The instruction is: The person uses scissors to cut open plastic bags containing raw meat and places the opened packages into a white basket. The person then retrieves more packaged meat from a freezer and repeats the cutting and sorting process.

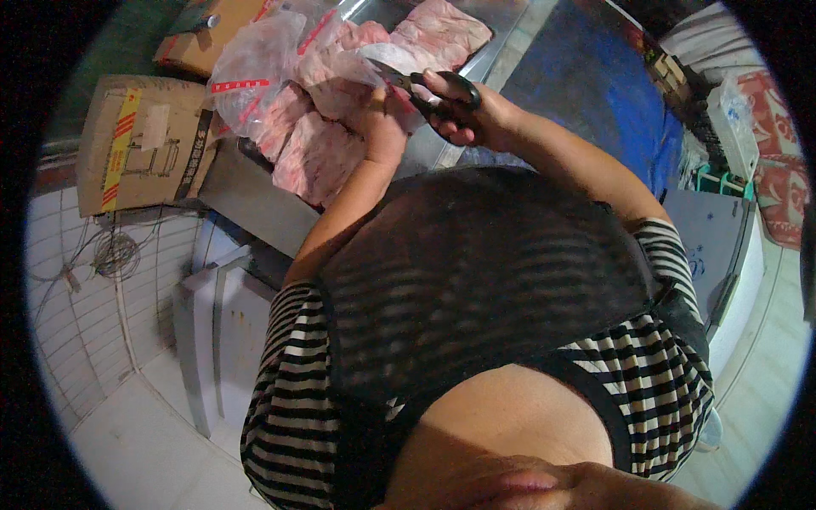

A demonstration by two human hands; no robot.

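My right hand is closed around the black handles of a pair of scissors, whose blades point left at a clear plastic bag with red print. My left hand is at that bag, over the slabs of raw meat; its fingers are partly hidden, but it appears to pinch the plastic. Pale pink slabs of meat lie under and beside the left hand, and another slab lies farther back. More clear plastic with red strips is bunched at the left of the meat.
Cardboard boxes stand at the left, beside the metal surface. A blue covered surface is at the right, with a white basket beyond it. A coil of wire hangs on the tiled wall. A white-lidded chest stands at the right.
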